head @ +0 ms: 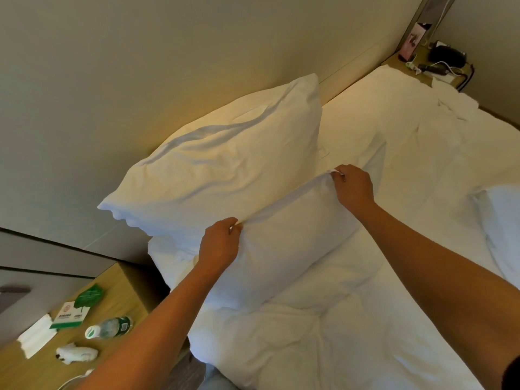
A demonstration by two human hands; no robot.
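The front pillow (284, 249) stands on its long edge on the bed, leaning against the larger rear pillow (225, 164), which is propped on the padded wall panel (140, 80). The left hand (218, 244) pinches the top seam near one end with curled fingers and thumb. The right hand (353, 185) pinches the other end, and a tuft of cloth pokes up above its fingertips. Both grips seem to catch only the case, not the filling, so a tug could slip the cloth free or let the stuffing sag to the bottom and leave the top edge limp. If released too upright, the pillow could flop forward onto the rumpled duvet (309, 347). A push backward could shove the rear pillow sideways, since its corner already juts out above the wooden nightstand (135, 288). If it falls there it could hit the plastic water bottle (109, 327), which lies on its side and looks free to roll off. The bottle has a green label and a white cap with a green mark, but its print is too small to read. Beside it are a green leaf-shaped card (90, 296) and a white card (69, 316) with a red circle and a green band, and neither text is legible. A pink card (413, 42) on the far shelf is also unreadable.
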